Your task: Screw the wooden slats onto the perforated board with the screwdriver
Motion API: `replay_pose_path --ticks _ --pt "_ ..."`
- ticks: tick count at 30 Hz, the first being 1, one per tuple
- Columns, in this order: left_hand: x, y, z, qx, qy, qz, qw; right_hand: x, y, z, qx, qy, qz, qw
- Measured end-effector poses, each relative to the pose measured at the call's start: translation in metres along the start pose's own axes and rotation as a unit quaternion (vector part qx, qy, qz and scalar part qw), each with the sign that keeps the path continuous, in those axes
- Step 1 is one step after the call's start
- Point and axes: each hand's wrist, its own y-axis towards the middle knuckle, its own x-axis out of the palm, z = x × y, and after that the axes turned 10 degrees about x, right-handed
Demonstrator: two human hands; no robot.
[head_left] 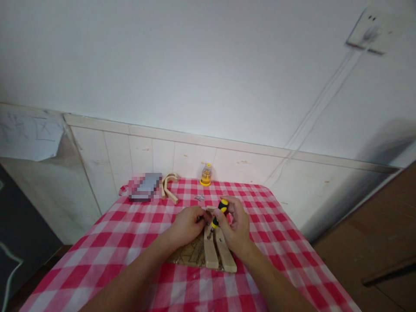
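Observation:
My right hand (238, 225) is closed around a yellow-and-black screwdriver (223, 205). The screwdriver slants down to the left, its tip at the face of a pale curved wooden piece (210, 253). My left hand (190, 223) is closed, with its fingertips at the upper part of that piece; part of their grip is hidden. A second wooden piece (227, 255) lies alongside on the right, with a small dark spot that looks like a hole or screw. Under both lies a brown board or sheet (186, 253) with dark line markings.
Small metal bits, perhaps screws (199, 198), lie beyond my hands. A clear-and-yellow bit container (206, 175) stands near the wall. At the back left are curved wooden parts (170, 190) and a blurred grey rectangular object (146, 186). A red-and-white checked cloth (130, 251) covers the table.

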Motion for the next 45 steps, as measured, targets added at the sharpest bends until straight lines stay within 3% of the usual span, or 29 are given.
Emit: replay_pose_path --ticks 7,14,27,45 --pt "0.003 0.0 -0.003 0.002 -0.008 0.011 1.0 0.003 0.004 0.008 0.027 -0.008 0.059 0.998" --pt "0.003 0.0 -0.004 0.005 -0.005 0.012 1.0 0.002 0.007 0.005 0.014 -0.039 0.048 0.998" --pt "0.002 -0.001 -0.004 0.009 0.001 0.014 1.0 0.001 0.009 0.008 0.016 -0.012 -0.045 0.999" --pt "0.004 -0.001 -0.004 -0.002 0.003 0.013 1.0 0.004 0.012 0.0 0.054 0.007 0.017 0.998"
